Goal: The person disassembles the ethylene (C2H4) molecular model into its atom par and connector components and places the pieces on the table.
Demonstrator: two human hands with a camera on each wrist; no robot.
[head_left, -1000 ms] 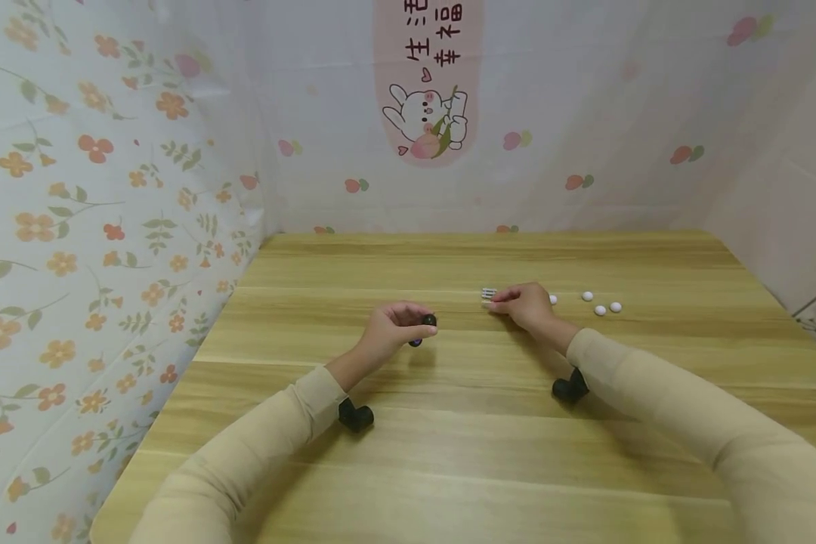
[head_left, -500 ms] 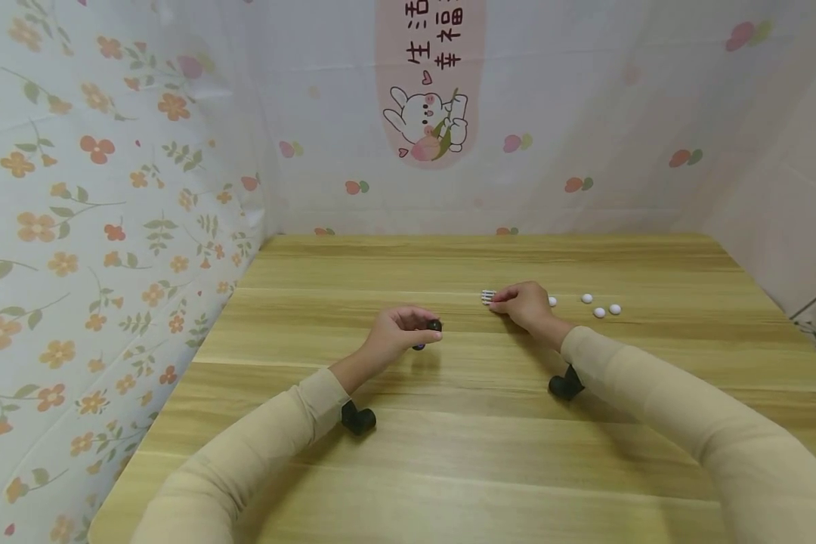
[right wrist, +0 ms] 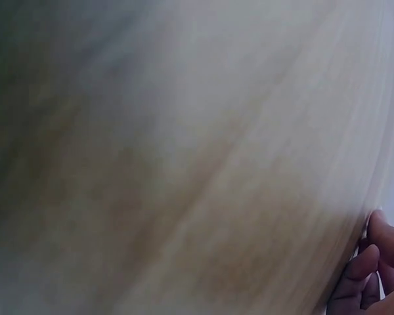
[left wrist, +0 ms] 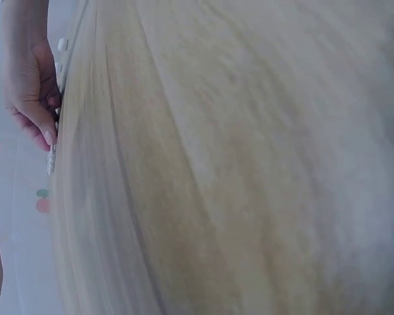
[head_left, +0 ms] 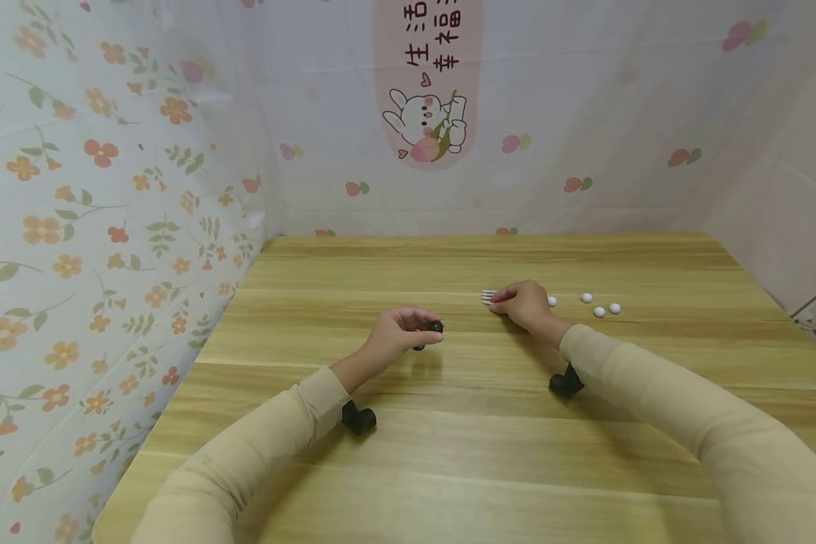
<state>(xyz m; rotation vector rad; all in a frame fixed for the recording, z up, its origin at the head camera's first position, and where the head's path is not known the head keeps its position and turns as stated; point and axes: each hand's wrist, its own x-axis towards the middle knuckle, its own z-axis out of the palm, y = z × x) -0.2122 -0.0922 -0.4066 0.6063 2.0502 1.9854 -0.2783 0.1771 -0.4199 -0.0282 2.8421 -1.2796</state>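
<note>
In the head view my left hand (head_left: 396, 336) is raised over the table and grips a small dark round-ended object (head_left: 436, 326) between thumb and fingers. A dark end with a purple tint shows under the palm; the rest is hidden by the hand. To the right, my right hand (head_left: 525, 306) is down at the tabletop, its thumb and fingertips pinching the nearest of several short white rods (head_left: 487, 297) lying side by side. The left wrist view shows this right hand (left wrist: 36, 98) from the side, knobbly white rod ends (left wrist: 51, 161) just beyond its fingertips.
Several small white oval pieces (head_left: 599, 311) lie on the wooden table (head_left: 449, 453) to the right of my right hand, one partly behind it. Black wrist-worn mounts (head_left: 359, 419) hang under both sleeves. Patterned cloth (head_left: 313, 151) stands behind the table and at its left.
My left hand has shifted slightly right and toward me with the dark object. The rod at my right fingertips, earlier slightly apart, now lines up with the others; the right hand barely moves.
</note>
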